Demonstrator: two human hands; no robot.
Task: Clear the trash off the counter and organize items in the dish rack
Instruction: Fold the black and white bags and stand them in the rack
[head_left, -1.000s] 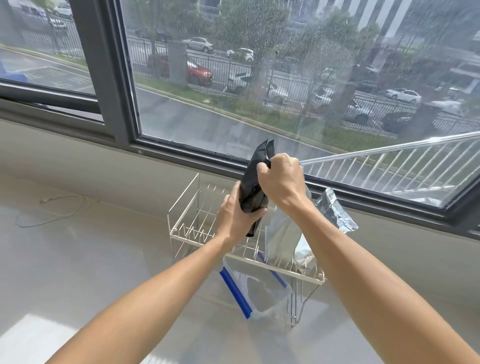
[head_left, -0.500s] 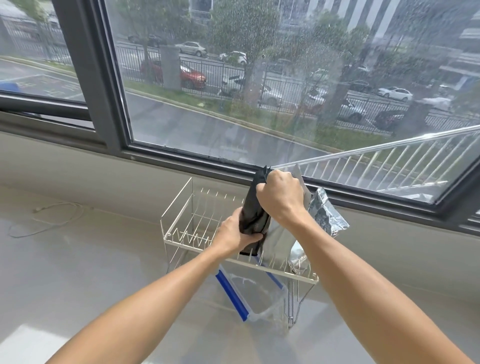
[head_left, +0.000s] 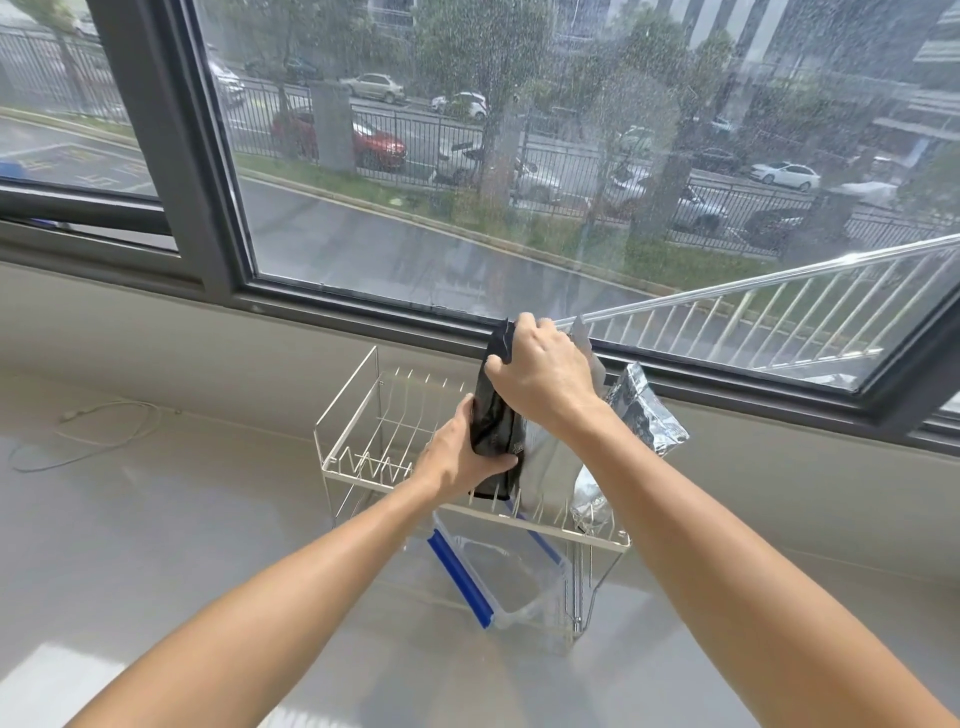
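Both hands grip a black pouch (head_left: 493, 415) upright in the wire dish rack (head_left: 353, 415): left hand (head_left: 462, 457) low, right hand (head_left: 540, 374) on top.

Dish rack (head_left: 353, 415) left half bare, only upright prongs, open from above. Right half crowded: black pouch (head_left: 496, 415), silver bags (head_left: 647, 415), both hands on the pouch. Clear bag (head_left: 498, 587) fills space under rack. Counter (head_left: 182, 519) left side open; thin cable (head_left: 104, 431) near back-left edge.

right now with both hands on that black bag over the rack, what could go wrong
The silver foil pouch leans out over the right end of the dish rack; nudging it with the right hand could tip it off. The black bag, gripped low by the left hand, may snag on the rack's wires.
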